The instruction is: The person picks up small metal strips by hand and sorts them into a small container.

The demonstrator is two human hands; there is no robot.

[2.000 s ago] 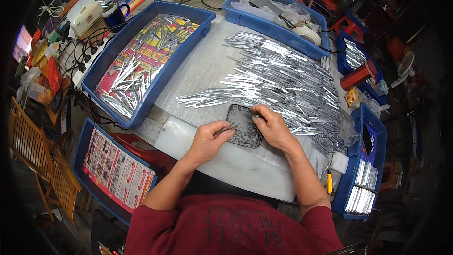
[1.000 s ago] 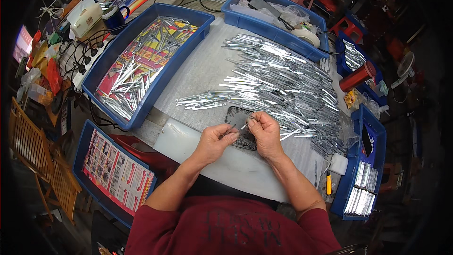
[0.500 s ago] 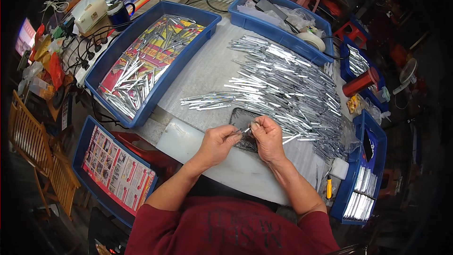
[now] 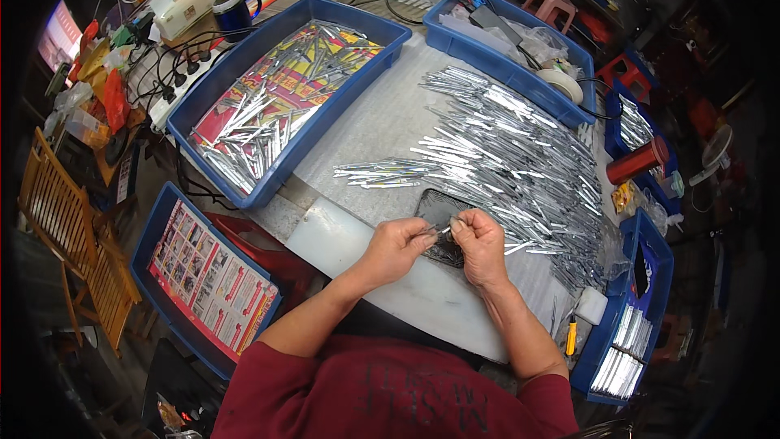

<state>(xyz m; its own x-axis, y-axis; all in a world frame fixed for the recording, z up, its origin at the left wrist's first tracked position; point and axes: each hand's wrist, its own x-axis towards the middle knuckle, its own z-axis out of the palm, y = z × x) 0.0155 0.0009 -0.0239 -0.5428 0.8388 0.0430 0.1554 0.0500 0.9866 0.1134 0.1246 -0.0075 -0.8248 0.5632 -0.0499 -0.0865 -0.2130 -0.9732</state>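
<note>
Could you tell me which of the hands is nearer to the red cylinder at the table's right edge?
Right. The right hand lies between the left hand and the red cylinder, which stands farther right and up.

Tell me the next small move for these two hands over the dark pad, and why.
Probably set the small silvery piece into the blue tray at the left. Both the left hand and right hand pinch it between fingertips above the dark pad; that tray already holds similar silver strips, while a loose heap of strips lies to the right. Whether the piece is finished is too small to tell.
</note>
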